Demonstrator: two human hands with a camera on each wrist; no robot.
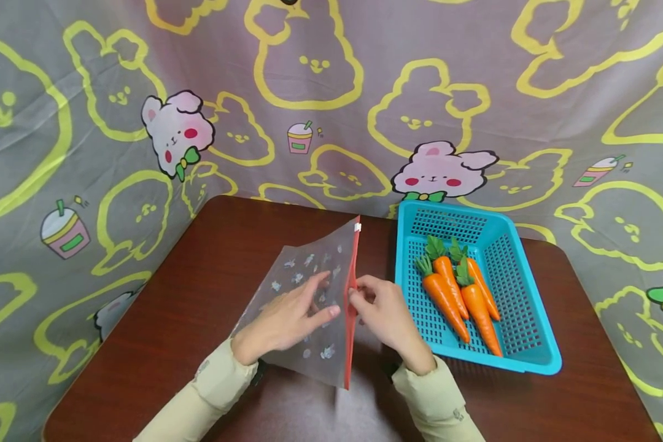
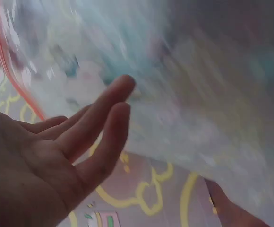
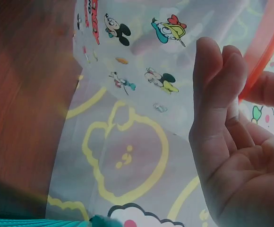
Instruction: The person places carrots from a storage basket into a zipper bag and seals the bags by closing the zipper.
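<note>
A clear plastic slider bag (image 1: 315, 356) with small cartoon prints is held up above the brown table. Red trim (image 1: 349, 353) runs down its right edge, with a white slider (image 1: 357, 228) near the top end. My right hand (image 1: 385, 312) pinches that red edge about midway along, thumb against the bent fingers. Against the bag's near side lies my left hand (image 1: 284, 319), fingers extended and thumb apart. The left wrist view shows its fingers (image 2: 97, 125) loosely spread beside the film. Cartoon figures (image 3: 164, 29) on the bag show clearly in the right wrist view.
A blue plastic basket (image 1: 530, 362) stands to the right of my right hand. Several orange carrots (image 1: 444, 301) with green tops lie in it. The brown table (image 1: 160, 319) meets a grey cloth (image 1: 331, 37) printed with yellow bunnies at the back and sides.
</note>
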